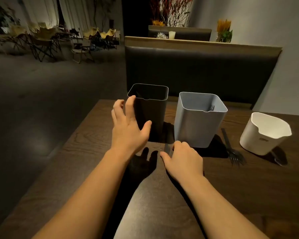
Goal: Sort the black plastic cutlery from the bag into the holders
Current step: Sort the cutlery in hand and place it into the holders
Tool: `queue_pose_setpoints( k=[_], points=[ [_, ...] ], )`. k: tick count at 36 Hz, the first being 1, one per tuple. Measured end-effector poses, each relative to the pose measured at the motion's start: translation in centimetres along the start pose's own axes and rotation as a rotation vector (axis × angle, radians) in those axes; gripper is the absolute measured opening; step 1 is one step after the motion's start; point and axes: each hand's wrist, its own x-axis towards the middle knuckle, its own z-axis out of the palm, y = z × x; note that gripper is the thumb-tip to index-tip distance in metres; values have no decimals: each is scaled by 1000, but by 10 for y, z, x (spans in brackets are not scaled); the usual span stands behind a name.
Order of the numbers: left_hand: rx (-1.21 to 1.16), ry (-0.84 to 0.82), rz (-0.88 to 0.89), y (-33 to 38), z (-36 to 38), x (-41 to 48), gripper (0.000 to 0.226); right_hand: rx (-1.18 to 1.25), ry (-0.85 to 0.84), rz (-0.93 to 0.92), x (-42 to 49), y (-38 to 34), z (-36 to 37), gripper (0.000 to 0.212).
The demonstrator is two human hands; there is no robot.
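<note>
Bare forearms reach in from the bottom edge, the left forearm (pixel 86 195) angled up toward the middle and the right forearm (pixel 214 204) angled in from the other side, so the wrists end up close together. Under them lies a dark wooden table (pixel 248 195), with a black padded bench (pixel 197 69) behind its far edge.

Three holders stand upright on the table. The black holder (pixel 155 114) is at the far left, the grey holder (pixel 197 128) stands just beside it on the right, and the white holder (pixel 259 135) sits well apart, further right.

The left hand (pixel 128 130) is raised with its back to the camera and its fingers spread and nearly straight. The fingertips are at the black holder's left wall near the rim and the thumb lies across its front face. Whether they touch it cannot be told, and the hand holds nothing.

The right hand (pixel 183 159) is low, palm down on the table in front of the grey holder. Its thumb is stretched out to the left and its fingers are bent down onto a dark strip (pixel 167 148) of cutlery lying flat there. The fingertips are hidden, so whether they pinch it cannot be told.

Black forks (pixel 231 149) lie together on the table between the grey and white holders, tines toward the camera. Another fork (pixel 212 107) shows inside the grey holder, against its right wall. A dark piece (pixel 279 161), perhaps a spoon, lies in the white holder's shadow.
</note>
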Motion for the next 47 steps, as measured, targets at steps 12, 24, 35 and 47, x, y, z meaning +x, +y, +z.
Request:
queue_pose_setpoints(
  k=[12,24,35,47],
  points=[
    [-246,-80,-113,-6,7,9,72,-21,-167,115,-13,6,-16,20],
    [-180,198,104,-20,-17,-37,52,234,277,23,-20,25,-33,7],
    [-217,235,123,-22,-10,-44,57,773,1228,-433,-45,11,-61,15],
    [-275,208,214,-15,-4,-45,57,511,904,-644,-13,4,-40,14]
  ],
)
